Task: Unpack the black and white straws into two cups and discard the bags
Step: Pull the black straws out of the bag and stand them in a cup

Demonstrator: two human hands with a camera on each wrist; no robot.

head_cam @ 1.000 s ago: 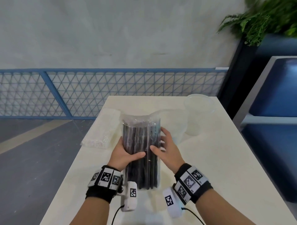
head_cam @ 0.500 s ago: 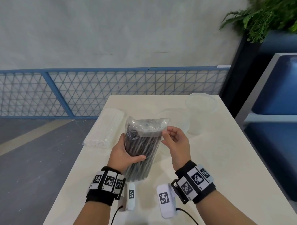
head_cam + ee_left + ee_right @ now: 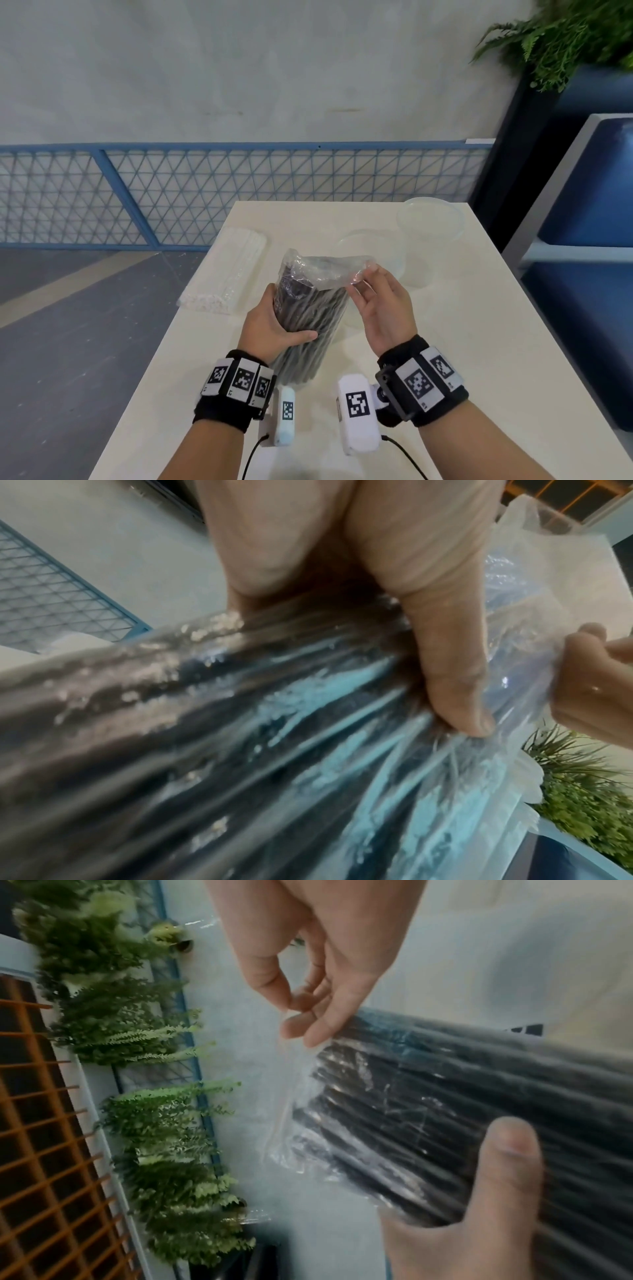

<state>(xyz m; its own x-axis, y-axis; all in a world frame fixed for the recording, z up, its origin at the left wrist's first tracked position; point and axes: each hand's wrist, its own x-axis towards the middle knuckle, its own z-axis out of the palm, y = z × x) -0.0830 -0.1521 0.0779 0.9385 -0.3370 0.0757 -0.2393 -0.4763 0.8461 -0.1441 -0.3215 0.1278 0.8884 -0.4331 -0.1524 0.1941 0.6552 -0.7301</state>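
Observation:
A clear plastic bag of black straws stands tilted on the white table, its bottom end resting near the front. My left hand grips the bundle around its middle, thumb across the front. My right hand pinches the loose top edge of the bag between thumb and fingers. A bag of white straws lies flat at the table's left side. Two clear cups stand behind: one just past the black bundle, one at the far right.
A blue mesh fence runs behind the table. A dark planter with ferns stands at the back right, and a blue padded bench lies to the right. Grey floor drops away on the left.
The black bundle has tipped from upright to leaning left. My right hand left the side of the bundle, moved up and took the bag's loose top edge.

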